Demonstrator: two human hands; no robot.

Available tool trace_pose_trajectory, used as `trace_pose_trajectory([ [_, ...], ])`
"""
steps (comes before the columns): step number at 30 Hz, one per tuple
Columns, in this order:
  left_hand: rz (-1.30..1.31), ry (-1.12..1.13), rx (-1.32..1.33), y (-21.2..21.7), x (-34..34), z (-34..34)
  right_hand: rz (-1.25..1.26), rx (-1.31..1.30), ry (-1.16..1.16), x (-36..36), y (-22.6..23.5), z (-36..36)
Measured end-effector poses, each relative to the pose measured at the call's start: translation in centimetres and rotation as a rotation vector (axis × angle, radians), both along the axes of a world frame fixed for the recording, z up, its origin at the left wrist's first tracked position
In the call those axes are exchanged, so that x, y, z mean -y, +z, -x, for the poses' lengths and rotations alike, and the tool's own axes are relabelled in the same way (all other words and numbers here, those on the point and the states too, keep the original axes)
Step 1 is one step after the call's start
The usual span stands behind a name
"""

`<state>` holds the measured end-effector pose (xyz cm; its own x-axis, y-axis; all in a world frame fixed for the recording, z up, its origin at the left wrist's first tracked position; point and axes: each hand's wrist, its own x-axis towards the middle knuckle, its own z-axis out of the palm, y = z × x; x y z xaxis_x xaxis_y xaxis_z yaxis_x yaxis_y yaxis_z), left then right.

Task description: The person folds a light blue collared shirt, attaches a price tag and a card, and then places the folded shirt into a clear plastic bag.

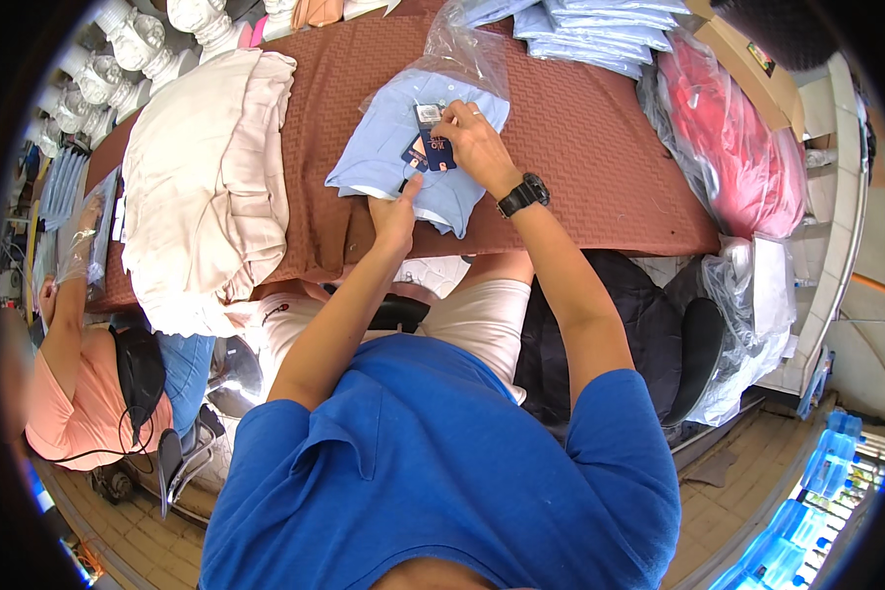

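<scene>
Shirt (369,152), light blue, folded, lies on table (590,157), clear bag (470,44) at its far end; cannot tell if bag encloses it. Left hand (395,216): grip on shirt's near edge, thumb on top. Right hand (477,149): grip pinching dark tags (439,152). Farther right: bagged blue shirts (595,37) stacked, red garments (733,143) in clear plastic, cardboard box (762,84) beside.

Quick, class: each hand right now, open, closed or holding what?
Left hand: closed on the near edge of the light-blue folded fabric shirt.
Right hand: closed, apparently pinching the dark-blue rectangular card tags.
</scene>
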<state>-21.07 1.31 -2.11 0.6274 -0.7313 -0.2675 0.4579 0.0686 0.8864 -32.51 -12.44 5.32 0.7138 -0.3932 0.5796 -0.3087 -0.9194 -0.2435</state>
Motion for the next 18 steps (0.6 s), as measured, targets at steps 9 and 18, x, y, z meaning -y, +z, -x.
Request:
trace_pose_trajectory([
  [9, 0.01, 0.0, 0.079, 0.1, -0.1, 0.2, -0.082, -0.076, -0.014, 0.4, 1.0, -0.3],
  [18, 0.05, 0.004, 0.187, 2.0, -0.6, 1.1, -0.038, -0.069, -0.192, 0.0, 1.6, -0.8],
])
